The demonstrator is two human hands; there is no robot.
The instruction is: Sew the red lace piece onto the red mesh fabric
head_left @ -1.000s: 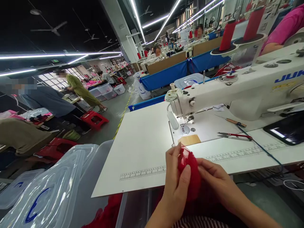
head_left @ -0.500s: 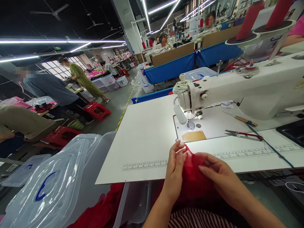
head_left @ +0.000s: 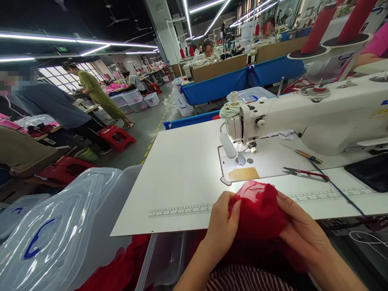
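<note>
Red sheer fabric (head_left: pixel 257 210) sits bunched between your two hands at the near edge of the white sewing table (head_left: pixel 182 169), just over the printed ruler strip (head_left: pixel 178 211). Your left hand (head_left: pixel 222 226) pinches its left side with fingers closed on the cloth, and your right hand (head_left: pixel 303 230) grips its right side the same way. Beyond it stand the white sewing machine (head_left: pixel 303 113), a tan patch (head_left: pixel 244 173) by the needle plate, and red-handled snips (head_left: pixel 304 173) lying to the right.

A white industrial sewing machine (head_left: pixel 306 117) stands on the white tabletop (head_left: pixel 184 161). Red-handled thread snips (head_left: pixel 304 173) lie near a wooden-handled awl (head_left: pixel 303 153). Clear plastic bin lids (head_left: pixel 57 230) sit left.
</note>
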